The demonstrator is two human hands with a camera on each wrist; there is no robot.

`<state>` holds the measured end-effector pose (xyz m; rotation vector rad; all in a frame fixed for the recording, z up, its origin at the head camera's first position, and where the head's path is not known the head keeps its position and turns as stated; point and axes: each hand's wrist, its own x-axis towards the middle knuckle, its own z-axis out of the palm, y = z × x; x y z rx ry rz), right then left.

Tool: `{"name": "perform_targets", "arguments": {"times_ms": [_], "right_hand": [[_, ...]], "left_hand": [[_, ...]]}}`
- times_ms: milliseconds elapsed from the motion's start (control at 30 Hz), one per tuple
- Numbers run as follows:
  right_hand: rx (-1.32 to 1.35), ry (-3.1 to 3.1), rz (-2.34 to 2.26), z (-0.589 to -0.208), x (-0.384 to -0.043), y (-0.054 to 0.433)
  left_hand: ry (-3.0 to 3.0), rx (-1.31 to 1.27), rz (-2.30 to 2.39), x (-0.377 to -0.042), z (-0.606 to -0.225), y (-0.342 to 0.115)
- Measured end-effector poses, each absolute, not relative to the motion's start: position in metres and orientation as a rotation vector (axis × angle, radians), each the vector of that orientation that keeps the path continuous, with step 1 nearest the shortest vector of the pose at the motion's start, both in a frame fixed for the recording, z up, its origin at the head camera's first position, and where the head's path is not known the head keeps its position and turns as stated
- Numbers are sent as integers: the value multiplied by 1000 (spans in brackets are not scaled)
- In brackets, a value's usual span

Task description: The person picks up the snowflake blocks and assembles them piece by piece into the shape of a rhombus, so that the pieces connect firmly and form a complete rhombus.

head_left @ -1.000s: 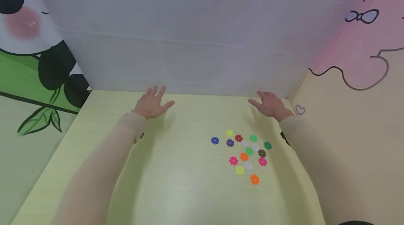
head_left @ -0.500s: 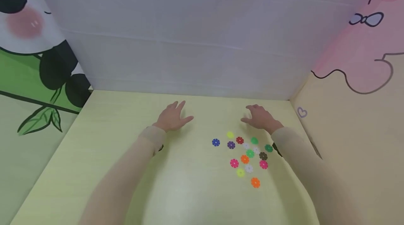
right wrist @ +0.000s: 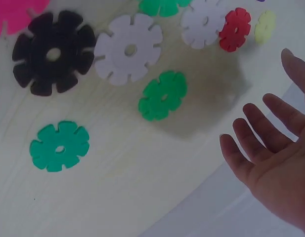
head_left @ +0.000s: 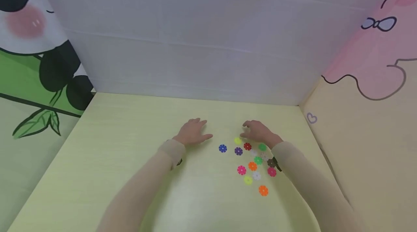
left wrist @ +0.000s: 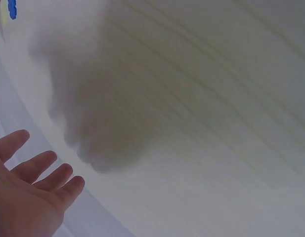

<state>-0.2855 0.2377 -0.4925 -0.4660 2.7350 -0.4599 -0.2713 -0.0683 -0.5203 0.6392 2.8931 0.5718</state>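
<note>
The left hand [head_left: 194,131] is over the pale table [head_left: 137,134], thumb and fingers spread wide; nearest to it is the blue disc [head_left: 223,148], at its 4 o'clock. The right hand [head_left: 258,132] is likewise wide, fingers parted and slightly bent; the yellow disc [head_left: 238,140] lies at its 8 o'clock, the red disc [head_left: 247,146] at its 7 and the light green disc [head_left: 262,147] at its 6. Whether either hand touches the table cannot be determined. The notched discs [head_left: 252,166] lie scattered between the forearms, with blue at the group's 10 o'clock edge and the lower orange disc [head_left: 263,190] at its 5. The black disc [head_left: 270,163] is just beside the right sleeve [head_left: 303,170]; the right wrist view shows the dark green disc [right wrist: 48,150] at black's 6 o'clock. Outermost, a creased white sheet [head_left: 208,36] is at 12 o'clock, a panda picture [head_left: 19,25] at 10 and a pink cartoon [head_left: 378,51] at 2.
</note>
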Motion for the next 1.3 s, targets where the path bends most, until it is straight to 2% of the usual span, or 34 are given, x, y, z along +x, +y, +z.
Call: {"name": "perform_targets", "arguments": {"times_ms": [367, 700, 1300], "right_hand": [[-430, 2734, -546, -500, -274, 224], [-378, 2692, -597, -511, -272, 218], [-381, 2737, -616, -512, -270, 217]], "left_hand": [[2841, 699, 591, -259, -518, -43], [2715, 646, 681, -245, -515, -24], [2697, 659, 782, -233, -520, -3]]}}
